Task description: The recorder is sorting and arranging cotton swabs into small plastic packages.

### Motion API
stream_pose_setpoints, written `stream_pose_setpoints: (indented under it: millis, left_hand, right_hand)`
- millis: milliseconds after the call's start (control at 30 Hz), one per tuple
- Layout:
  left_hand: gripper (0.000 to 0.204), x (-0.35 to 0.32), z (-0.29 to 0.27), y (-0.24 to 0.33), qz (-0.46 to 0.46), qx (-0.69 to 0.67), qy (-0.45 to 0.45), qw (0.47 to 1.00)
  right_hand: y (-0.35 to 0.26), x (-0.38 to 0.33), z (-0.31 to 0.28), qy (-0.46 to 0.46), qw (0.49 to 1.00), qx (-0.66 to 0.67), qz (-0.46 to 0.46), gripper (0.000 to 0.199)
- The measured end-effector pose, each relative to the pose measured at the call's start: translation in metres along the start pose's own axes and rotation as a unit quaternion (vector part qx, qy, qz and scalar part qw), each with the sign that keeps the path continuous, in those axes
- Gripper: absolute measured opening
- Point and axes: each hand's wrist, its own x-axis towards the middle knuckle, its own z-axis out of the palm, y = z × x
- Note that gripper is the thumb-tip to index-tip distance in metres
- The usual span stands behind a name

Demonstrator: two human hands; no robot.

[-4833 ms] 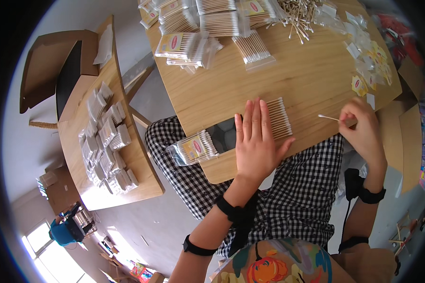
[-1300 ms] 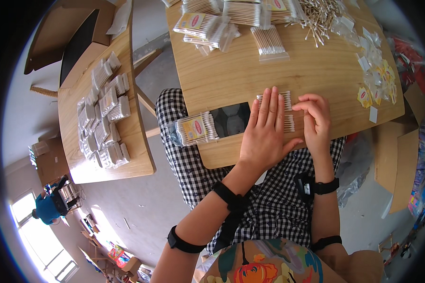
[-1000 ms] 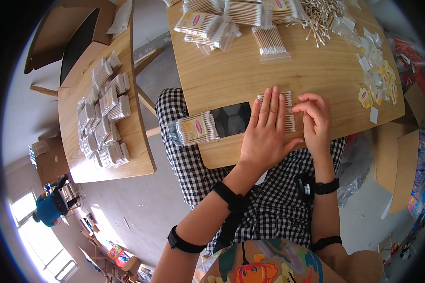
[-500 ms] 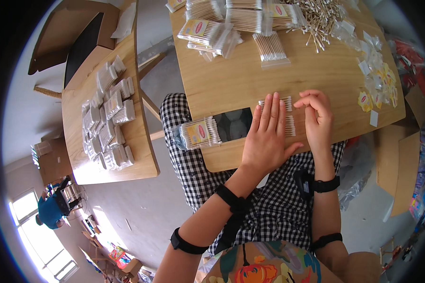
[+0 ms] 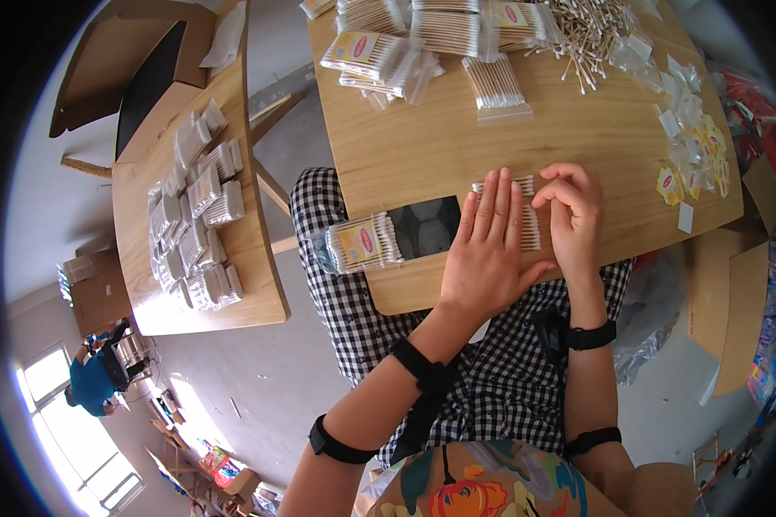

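On table point(image 5: 422, 146), swab row point(image 5: 528, 226) under flat L hand point(image 5: 485, 250); R hand point(image 5: 571, 214) fingers curled on it

1. About five seconds back the right hand point(image 5: 571, 217) was way off to the right, pinching a single cotton swab clear of everything. It came in since then and ended up right at the row of swabs point(image 5: 526, 215), fingers curled on the row's right edge, that lone swab no longer showing.
2. The left hand point(image 5: 485, 258) stayed flat on the row, but its fingers slid a touch left, so I saw more of the row poking out on the right side.
3. The right hand's fingers lifted a bit and spread in the last half second, compared with lying tucked against the left one.
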Motion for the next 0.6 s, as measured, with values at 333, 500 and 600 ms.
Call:
stream_pose_setpoints:
  millis: [333,500,600]
  left_hand:
    - [0.105,0.001,-0.003,-0.001,0.001,-0.011,0.008,1.0]
    - [0.104,-0.001,-0.001,-0.002,0.0,-0.01,0.008,1.0]
    - [0.104,0.0,0.0,-0.001,0.005,-0.013,0.011,1.0]
  right_hand:
    - [0.001,0.0,-0.001,-0.011,1.0,-0.012,-0.005,0.022]
    - [-0.013,0.011,0.001,-0.003,1.0,0.001,0.009,0.015]
    - [-0.013,0.016,-0.002,-0.022,0.999,-0.043,-0.019,0.012]
